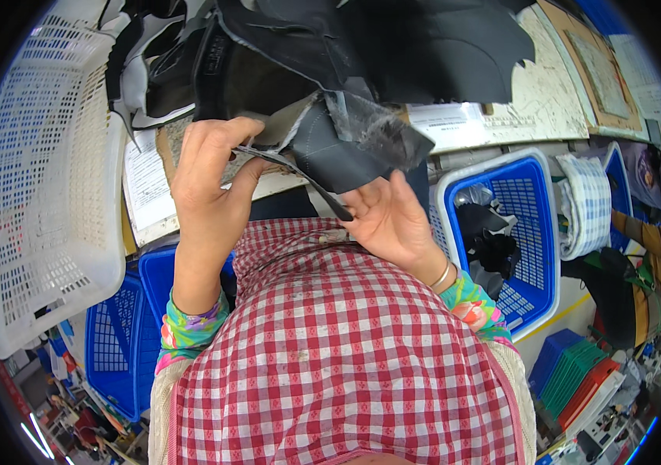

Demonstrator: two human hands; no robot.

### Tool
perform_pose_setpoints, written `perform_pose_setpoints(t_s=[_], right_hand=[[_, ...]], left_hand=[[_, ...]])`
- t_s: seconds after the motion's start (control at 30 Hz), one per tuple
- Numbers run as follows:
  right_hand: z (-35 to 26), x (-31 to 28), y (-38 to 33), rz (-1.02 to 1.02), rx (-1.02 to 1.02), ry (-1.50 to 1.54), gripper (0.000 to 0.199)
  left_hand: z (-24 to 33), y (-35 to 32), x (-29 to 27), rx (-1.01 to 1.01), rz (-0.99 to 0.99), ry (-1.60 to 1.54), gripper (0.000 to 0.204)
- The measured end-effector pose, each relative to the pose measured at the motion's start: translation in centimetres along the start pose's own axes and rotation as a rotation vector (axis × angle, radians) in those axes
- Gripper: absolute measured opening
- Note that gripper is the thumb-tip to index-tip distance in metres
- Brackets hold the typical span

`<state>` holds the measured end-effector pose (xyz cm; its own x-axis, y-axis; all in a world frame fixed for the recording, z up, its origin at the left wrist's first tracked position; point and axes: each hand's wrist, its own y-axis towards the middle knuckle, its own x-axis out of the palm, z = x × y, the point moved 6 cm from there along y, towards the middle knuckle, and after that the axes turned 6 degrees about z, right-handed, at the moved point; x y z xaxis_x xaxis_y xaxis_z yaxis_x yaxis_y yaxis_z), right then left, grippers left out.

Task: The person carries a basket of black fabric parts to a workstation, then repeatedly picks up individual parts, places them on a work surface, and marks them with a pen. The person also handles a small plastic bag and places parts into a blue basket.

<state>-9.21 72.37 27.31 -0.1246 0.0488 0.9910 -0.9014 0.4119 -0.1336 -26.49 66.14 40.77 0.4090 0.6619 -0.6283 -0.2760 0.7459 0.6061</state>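
My left hand [214,174] pinches the edge of a black leather piece [327,151] between thumb and fingers. The piece hangs over the table's front edge, with a line of small stitch marks and a pale underside folded up. My right hand [394,221], palm up, has its fingertips at the lower edge and corner of the same piece, its thumb raised beside it. A shiny, see-through grey patch [392,136] covers part of the leather near the right hand. More black leather pieces [431,50] lie heaped just beyond, some overlapping the held one.
A white plastic basket [44,194] stands at the left, with blue crates [113,349] below it. On the right, a blue basket [528,232] holds black scraps. Papers [148,186] and a board [598,70] lie on the worktable [543,116]. Stacked coloured crates [571,380] stand farther right.
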Motion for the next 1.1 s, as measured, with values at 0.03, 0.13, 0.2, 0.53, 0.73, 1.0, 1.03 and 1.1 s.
perform_pose_setpoints(t_s=[0.03,0.13,0.2,0.53,0.73,1.0,1.03,1.1], right_hand=[[0.0,0.0,-0.1,0.068,-0.053,-0.160,0.031],[-1.6,1.2,0.0,0.117,-0.237,-0.681,0.032],[-3.0,1.8,0.1,0.221,-0.308,-0.928,0.036],[-4.8,2.7,-1.3,-0.186,-0.510,-0.567,0.066],[-5.8,2.5,-1.6,-0.170,-0.692,-1.262,0.038],[-7.7,2.9,0.5,-0.039,-0.634,-1.436,0.048],[-7.7,2.9,0.6,-0.033,-0.642,-1.412,0.047],[-7.9,2.8,0.7,-0.004,-0.615,-1.289,0.042]], left_hand=[[0.3,0.1,0.1,0.025,-0.021,0.015,0.043],[0.7,0.0,0.2,0.036,-0.036,0.019,0.040],[1.1,-0.1,0.4,0.086,-0.046,0.053,0.037],[0.8,-0.3,2.1,0.010,-0.108,0.029,0.025],[2.0,0.3,3.6,-0.029,-0.174,0.085,0.034],[2.7,0.0,3.7,-0.131,-0.126,0.087,0.060],[2.6,0.0,3.7,-0.124,-0.133,0.092,0.058],[2.1,-0.1,3.7,-0.120,-0.159,0.130,0.038]])
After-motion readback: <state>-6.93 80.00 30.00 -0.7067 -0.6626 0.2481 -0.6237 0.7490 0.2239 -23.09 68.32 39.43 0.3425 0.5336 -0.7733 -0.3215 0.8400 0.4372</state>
